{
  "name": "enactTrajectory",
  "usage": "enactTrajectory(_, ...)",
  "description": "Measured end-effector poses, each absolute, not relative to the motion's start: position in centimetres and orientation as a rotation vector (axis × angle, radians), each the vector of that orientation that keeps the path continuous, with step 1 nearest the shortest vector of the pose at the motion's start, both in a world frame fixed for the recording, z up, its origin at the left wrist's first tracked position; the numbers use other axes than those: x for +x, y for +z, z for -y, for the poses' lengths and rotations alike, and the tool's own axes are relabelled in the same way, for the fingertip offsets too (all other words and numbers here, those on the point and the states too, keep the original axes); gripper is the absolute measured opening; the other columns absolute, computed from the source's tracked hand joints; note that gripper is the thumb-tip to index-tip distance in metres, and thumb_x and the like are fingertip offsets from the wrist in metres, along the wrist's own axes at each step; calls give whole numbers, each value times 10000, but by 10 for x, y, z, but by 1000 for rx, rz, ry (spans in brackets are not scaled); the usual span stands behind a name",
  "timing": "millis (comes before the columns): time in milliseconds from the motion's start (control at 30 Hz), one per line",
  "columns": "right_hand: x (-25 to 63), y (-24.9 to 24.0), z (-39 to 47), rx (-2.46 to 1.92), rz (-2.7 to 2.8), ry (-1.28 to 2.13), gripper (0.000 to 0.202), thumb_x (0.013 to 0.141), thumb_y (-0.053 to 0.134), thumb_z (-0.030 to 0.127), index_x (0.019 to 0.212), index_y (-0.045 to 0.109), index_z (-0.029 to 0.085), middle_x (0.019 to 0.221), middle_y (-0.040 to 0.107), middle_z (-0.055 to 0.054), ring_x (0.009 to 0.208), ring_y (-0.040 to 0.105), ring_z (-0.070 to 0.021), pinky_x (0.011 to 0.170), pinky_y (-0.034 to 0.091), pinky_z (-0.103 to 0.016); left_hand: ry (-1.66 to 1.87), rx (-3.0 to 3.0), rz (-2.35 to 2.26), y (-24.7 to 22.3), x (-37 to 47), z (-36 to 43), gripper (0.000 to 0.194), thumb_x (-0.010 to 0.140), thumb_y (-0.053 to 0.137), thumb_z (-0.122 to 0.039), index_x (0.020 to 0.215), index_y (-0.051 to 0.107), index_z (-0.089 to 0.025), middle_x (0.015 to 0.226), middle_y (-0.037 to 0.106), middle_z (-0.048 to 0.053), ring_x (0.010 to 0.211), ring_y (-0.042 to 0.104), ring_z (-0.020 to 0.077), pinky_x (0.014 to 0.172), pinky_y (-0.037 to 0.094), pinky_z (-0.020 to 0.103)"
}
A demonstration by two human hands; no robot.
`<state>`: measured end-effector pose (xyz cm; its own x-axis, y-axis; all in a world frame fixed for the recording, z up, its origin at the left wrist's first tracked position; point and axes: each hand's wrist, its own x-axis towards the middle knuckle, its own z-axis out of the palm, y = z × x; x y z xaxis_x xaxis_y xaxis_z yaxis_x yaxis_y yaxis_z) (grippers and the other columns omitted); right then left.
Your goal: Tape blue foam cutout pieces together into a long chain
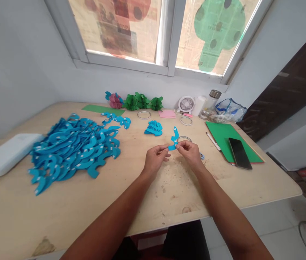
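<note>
Between my two hands, over the middle of the table, is a curved blue paper cutout [175, 134] with small white patches on it. My left hand [155, 158] pinches its lower left end. The fingertips of my right hand [190, 152] are closed on its lower right part. Just behind lies a small stack of blue cutouts [153, 128]. A roll of tape [185, 139] sits partly hidden behind my right hand. To the left spreads a large heap of similar blue cutouts [74, 148], many bearing white patches.
A white box-like device [9, 153] stands at the left edge. Green and pink paper figures [142, 101], a small fan [186, 104] and a glass bottle [213, 99] line the wall. On the right, a phone [239, 153] lies on green sheets [223, 133] beside a pen [213, 141].
</note>
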<state>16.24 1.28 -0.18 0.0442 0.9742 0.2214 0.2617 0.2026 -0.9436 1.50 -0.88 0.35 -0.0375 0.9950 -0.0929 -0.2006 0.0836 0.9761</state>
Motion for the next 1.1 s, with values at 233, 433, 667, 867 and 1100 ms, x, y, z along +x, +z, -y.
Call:
enactTrajectory(233, 161, 0, -12, -1253, 1429, 867, 181, 676, 638, 341, 635, 605, 168, 556, 511, 14, 504, 407, -98, 488, 312, -237, 1388, 815, -968, -1, 13, 5, 456, 585, 689, -184, 1024, 573, -144, 881, 663, 75, 784, 644, 173, 680, 516, 294)
enactTrajectory(433, 160, -1, -11, -1252, 1424, 888, 169, 666, 648, 329, 636, 605, 169, 572, 525, 8, 513, 415, -100, 496, 317, -240, 1494, 899, -916, -7, 13, 0, 542, 573, 699, -184, 1091, 542, -157, 952, 644, 84, 805, 641, 166, 796, 495, 355)
enactTrajectory(667, 160, -3, -12, -1266, 1437, 871, 189, 673, 639, 351, 634, 601, 170, 555, 513, 13, 502, 414, -100, 490, 319, -239, 1492, 916, -951, -6, 16, 3, 550, 568, 694, -171, 1097, 545, -160, 949, 633, 80, 759, 633, 151, 746, 507, 327)
enactTrajectory(867, 160, -2, -12, -1290, 1418, 870, 192, 664, 639, 349, 631, 596, 165, 539, 503, 18, 488, 403, -94, 471, 300, -234, 1502, 917, -973, -5, 17, 4, 549, 570, 688, -160, 1101, 549, -165, 955, 619, 70, 751, 629, 140, 731, 509, 311)
enactTrajectory(1100, 158, 2, -10, -1300, 1413, 864, 174, 661, 635, 326, 622, 588, 163, 531, 495, 20, 485, 392, -90, 472, 301, -236, 1548, 932, -994, -2, 17, 6, 528, 593, 688, -194, 1104, 554, -189, 977, 619, 70, 762, 624, 145, 718, 522, 321)
